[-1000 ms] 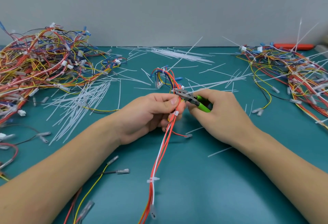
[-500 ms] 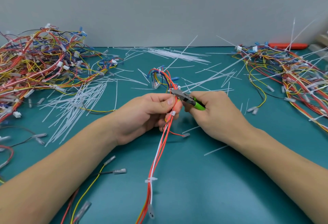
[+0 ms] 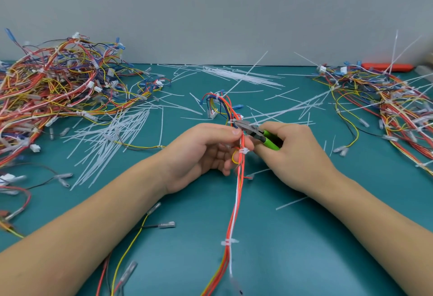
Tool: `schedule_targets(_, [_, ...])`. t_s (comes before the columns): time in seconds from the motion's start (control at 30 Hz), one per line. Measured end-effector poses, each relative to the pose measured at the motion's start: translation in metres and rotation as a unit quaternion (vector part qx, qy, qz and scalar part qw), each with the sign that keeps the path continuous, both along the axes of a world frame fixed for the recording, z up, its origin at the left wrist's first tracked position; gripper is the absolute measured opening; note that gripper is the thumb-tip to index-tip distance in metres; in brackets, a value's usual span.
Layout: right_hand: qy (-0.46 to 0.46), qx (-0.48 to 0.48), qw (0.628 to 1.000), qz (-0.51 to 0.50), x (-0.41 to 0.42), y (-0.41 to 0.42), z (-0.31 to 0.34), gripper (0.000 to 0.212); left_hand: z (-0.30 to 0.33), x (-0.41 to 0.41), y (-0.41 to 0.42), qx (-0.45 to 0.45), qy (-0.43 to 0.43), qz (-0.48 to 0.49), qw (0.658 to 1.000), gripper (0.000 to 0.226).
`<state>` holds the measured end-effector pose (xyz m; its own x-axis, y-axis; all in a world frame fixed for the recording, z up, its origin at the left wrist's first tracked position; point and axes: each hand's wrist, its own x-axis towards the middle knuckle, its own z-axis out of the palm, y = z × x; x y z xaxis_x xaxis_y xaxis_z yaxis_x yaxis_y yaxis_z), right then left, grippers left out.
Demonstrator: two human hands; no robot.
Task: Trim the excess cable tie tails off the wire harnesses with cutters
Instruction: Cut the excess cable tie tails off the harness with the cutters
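L hand [image 3: 206, 152] pinches harness [image 3: 236, 197] mid-table, thumb and fingers curled round the orange/white wires, just above a white tie [image 3: 243, 151]. R hand [image 3: 295, 152] grips cutters [image 3: 256, 133] by green handles; tip sits at the bundle beside L thumb. Whether blades are closed: cannot tell. Hands nearly touching. Harness runs from connectors at far end down toward the near edge; second tie [image 3: 229, 241] lower down. Harness piles L [image 3: 58, 89] and R [image 3: 386, 99]. Cut tails [image 3: 110, 136] scattered on teal table [image 3: 293, 249].
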<state>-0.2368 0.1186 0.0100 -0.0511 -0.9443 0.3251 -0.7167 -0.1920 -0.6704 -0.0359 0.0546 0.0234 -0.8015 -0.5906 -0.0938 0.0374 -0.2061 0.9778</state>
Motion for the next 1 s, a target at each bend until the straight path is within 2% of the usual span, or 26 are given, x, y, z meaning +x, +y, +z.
schedule_targets(0.47, [-0.034,0.018,0.999,0.002,-0.0006,0.0004,0.0003,0.021,-0.0007,0.0004,0.0009,-0.014,0.018,-0.01,1.0,0.021])
schedule_targets(0.7, [-0.019,0.018,1.0,0.003,-0.0004,0.0004,0.0007,0.015,-0.0004,0.0003,0.0012,-0.014,0.012,-0.014,1.0,0.02])
schedule_targets(1.0, [0.005,0.01,1.0,0.005,-0.0017,-0.001,-0.0008,0.02,0.0003,0.0,0.0014,-0.023,0.009,-0.023,0.999,0.02])
